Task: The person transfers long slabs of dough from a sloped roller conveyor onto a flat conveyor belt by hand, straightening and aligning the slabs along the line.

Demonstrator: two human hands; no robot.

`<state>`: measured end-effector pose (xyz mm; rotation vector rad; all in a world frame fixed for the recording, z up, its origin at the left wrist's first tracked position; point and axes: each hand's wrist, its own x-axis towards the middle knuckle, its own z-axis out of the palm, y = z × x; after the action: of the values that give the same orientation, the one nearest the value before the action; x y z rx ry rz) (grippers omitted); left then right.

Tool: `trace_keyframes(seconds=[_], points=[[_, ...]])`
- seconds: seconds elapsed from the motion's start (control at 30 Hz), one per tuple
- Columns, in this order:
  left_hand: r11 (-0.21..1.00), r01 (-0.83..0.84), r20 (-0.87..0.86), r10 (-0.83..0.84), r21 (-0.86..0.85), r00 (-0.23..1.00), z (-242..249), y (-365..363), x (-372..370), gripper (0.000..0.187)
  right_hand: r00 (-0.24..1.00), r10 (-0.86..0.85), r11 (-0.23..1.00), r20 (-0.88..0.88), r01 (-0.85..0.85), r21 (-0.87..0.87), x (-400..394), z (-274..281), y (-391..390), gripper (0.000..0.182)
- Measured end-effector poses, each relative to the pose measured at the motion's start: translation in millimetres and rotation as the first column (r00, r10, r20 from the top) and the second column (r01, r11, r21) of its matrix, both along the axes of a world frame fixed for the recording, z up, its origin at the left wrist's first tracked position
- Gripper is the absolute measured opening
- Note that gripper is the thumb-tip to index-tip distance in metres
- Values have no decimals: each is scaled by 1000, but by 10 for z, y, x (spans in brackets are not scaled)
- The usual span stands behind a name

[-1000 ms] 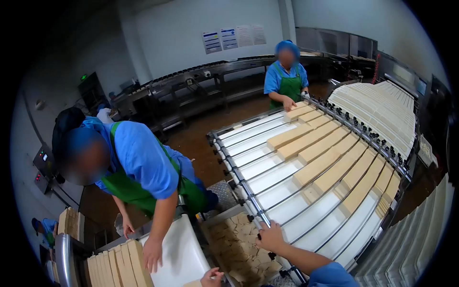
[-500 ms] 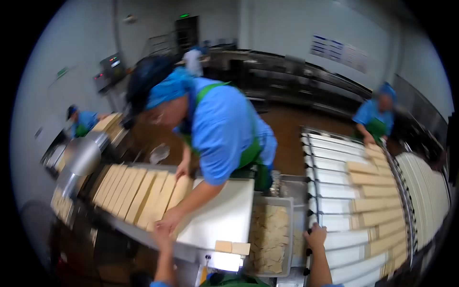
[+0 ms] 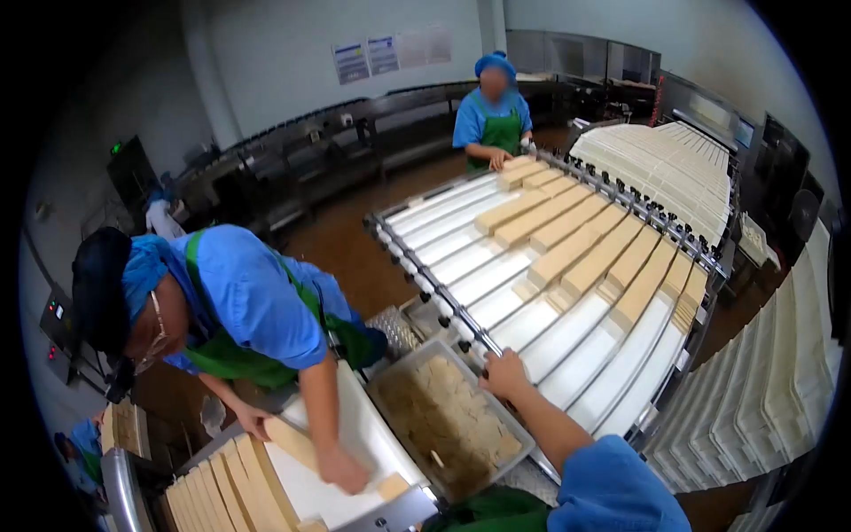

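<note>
At the left, a co-worker's hand [image 3: 344,468] presses a slab [image 3: 292,443] on the white belt [image 3: 341,443]. The crumb tray [image 3: 461,426] sits between. My right hand [image 3: 505,374] grips the conveyor's near-edge rail [image 3: 461,324]; steady there. Left hand unseen.

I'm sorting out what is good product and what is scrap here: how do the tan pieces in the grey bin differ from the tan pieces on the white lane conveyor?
The pieces in the grey bin are short, broken bits heaped at all angles; the bars on the lane conveyor are long and whole, lying in rows along the lanes. The bin pieces are piled on each other; the conveyor bars lie flat in one layer. Both are the same tan colour. The right hand rests on the conveyor's near edge, beside the bin.
</note>
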<state>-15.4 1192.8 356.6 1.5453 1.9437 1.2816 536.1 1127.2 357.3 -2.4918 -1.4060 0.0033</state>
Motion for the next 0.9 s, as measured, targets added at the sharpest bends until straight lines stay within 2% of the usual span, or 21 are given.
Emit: trace_keyframes(seconds=[0.03, 0.07, 0.13, 0.17, 0.2, 0.3, 0.37, 0.47, 0.57, 0.6, 0.67, 0.7, 0.77, 0.8, 0.83, 0.87, 0.9], points=[[999, 45, -1, -45, -11, 999, -21, 2, 132, 51, 991, 92, 995, 101, -87, -53, 55, -81, 14, 42], [996, 84, -9, -84, -20, 996, -34, 11, 203, 51, 990, 85, 996, 111, -83, -26, 123, -35, 67, 42], [989, 144, -20, -144, -26, 989, -5, 12, 261, 52, 1000, 10, 997, 15, -9, -74, 4, 25, 1, 44], [984, 176, -33, -178, -35, 984, 16, 11, 284, 52, 993, 64, 996, 104, -57, -68, 48, -93, 8, 50], [978, 206, -44, -208, -40, 977, 54, 15, 288, 53, 999, 1, 1000, 33, -1, -18, 10, -64, 0, 48], [962, 272, -57, -274, -35, 960, 68, 35, 351, 54, 1000, -9, 1000, 24, 9, -17, 33, 13, 19, 42], [951, 303, -63, -307, -55, 950, 71, 14, 354, 55, 995, 32, 999, 97, -30, -15, 26, -115, 3, 37], [937, 343, -55, -347, -71, 936, -15, -22, 445, 57, 996, 43, 999, 83, -42, -9, 41, -159, 13, 39], [938, 337, -55, -341, -77, 938, -202, -99, 430, 59, 991, 70, 992, 117, -57, -116, 55, -128, 21, 42], [942, 328, -59, -332, -78, 941, -277, -126, 385, 59, 987, 82, 992, 141, -68, -105, 68, -122, 35, 42], [951, 300, -77, -306, -78, 949, -462, -214, 206, 60, 999, 39, 988, 12, -37, -152, 53, -142, 67, 43], [958, 278, -91, -283, -66, 955, -570, -242, 46, 61, 998, 63, 985, 16, -60, -160, -14, -112, 87, 43], [971, 238, -124, -239, -24, 963, -884, -262, -350, 62, 991, -131, 973, 33, 135, -185, -222, -29, 134, 47], [977, 208, -117, -211, -41, 970, -1100, -217, -571, 62, 994, -100, 974, 37, 105, -202, -347, -29, 180, 47], [978, 128, -643, -205, -165, 738, -1424, -223, -866, 60, 992, -117, 990, 58, 121, -78, -503, -45, 234, 49], [990, 16, -957, -143, -143, 251, -1732, -232, -1155, 58, 990, -124, 992, 73, 120, 47, -660, -51, 310, 52], [961, -184, -800, -60, -209, 597, -1362, -292, -1060, 64, 994, -31, 996, 102, 23, 83, -845, -28, 402, 52]])
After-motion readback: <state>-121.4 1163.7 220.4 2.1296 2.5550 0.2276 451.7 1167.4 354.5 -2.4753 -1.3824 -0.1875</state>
